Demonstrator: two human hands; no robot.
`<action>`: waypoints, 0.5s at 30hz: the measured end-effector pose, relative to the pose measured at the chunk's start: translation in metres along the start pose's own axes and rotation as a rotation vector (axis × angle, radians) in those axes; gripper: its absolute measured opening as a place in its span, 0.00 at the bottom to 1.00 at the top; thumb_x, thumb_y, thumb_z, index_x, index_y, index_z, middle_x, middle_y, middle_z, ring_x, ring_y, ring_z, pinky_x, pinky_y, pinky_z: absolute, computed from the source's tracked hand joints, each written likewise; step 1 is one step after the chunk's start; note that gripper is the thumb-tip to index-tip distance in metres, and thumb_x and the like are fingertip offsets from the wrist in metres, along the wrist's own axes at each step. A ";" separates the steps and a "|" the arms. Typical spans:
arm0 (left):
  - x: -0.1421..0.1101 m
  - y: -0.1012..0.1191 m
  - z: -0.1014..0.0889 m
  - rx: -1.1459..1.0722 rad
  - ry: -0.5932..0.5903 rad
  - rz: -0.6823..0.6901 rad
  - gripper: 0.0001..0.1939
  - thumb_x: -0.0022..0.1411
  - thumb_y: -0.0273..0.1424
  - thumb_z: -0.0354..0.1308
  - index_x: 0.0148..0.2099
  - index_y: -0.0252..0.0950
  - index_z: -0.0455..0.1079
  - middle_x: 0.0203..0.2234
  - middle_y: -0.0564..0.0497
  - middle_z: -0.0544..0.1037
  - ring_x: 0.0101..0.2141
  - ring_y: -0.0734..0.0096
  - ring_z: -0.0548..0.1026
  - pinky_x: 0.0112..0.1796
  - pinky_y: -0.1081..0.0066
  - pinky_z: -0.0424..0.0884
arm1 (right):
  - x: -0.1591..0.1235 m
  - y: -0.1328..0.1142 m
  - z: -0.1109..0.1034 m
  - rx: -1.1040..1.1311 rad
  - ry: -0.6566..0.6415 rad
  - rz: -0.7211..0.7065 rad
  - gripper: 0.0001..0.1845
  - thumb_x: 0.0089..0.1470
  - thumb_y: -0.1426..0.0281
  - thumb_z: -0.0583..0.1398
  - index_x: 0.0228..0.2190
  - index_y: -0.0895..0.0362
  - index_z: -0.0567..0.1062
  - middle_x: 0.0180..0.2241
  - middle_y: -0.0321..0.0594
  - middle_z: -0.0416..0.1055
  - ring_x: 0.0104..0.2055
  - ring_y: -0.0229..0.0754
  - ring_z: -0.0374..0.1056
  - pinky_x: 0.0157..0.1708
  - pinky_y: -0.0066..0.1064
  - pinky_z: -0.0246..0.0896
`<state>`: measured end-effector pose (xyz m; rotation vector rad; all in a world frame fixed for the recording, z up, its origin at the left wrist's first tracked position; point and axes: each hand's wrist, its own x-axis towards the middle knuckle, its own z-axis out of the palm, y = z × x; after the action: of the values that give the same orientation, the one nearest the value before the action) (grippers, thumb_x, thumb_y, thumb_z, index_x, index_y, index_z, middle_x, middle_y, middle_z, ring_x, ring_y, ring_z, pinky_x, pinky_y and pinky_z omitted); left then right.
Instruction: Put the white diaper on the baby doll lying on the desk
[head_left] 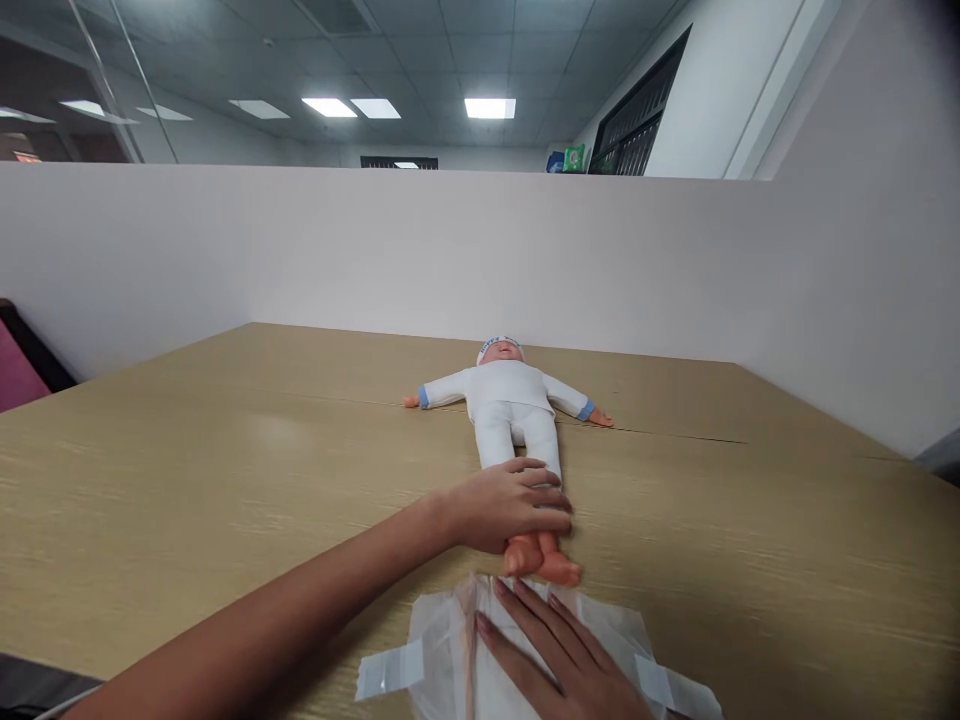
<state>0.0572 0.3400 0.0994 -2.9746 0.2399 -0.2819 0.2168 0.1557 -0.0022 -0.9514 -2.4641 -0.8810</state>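
A baby doll (510, 385) in a white outfit with blue cuffs lies on its back, arms spread and feet toward me. My left hand (510, 505) is wrapped over both lower legs of the doll, just above its bare feet. In front of those feet an unfolded diaper (442, 650) lies on the table, its side tabs spread out left and right. On top of the diaper rests my right hand (559, 650), palm down with the fingers stretched out. The middle of the diaper is partly hidden under that hand.
The wood-grain table (187, 480) reaches back to a low white partition (375, 250). A white wall (862, 280) stands along the right side. Something pink with a black edge (22, 360) shows at the far left.
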 end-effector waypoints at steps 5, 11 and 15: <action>0.013 -0.013 -0.017 -0.216 0.124 -0.056 0.18 0.67 0.32 0.61 0.58 0.39 0.73 0.55 0.44 0.82 0.57 0.47 0.74 0.57 0.51 0.71 | -0.001 0.012 0.011 0.029 -0.019 -0.049 0.32 0.74 0.60 0.55 0.73 0.56 0.62 0.65 0.45 0.73 0.60 0.48 0.78 0.51 0.31 0.79; 0.018 -0.041 -0.091 -0.608 0.310 -0.264 0.18 0.65 0.30 0.63 0.56 0.41 0.73 0.51 0.49 0.83 0.49 0.58 0.79 0.52 0.59 0.73 | 0.023 0.046 0.022 0.388 -0.131 0.031 0.40 0.74 0.51 0.56 0.77 0.52 0.52 0.71 0.45 0.64 0.69 0.51 0.69 0.65 0.38 0.70; 0.015 -0.057 -0.119 -0.739 0.420 -0.393 0.18 0.64 0.36 0.69 0.55 0.41 0.75 0.51 0.50 0.82 0.50 0.61 0.80 0.50 0.62 0.73 | 0.056 0.084 0.033 0.690 -0.381 0.205 0.46 0.68 0.42 0.58 0.77 0.44 0.49 0.77 0.42 0.49 0.78 0.54 0.52 0.75 0.51 0.56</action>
<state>0.0563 0.3780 0.2262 -3.6302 -0.2739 -1.0808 0.2320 0.2533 0.0379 -1.1338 -2.6019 0.2483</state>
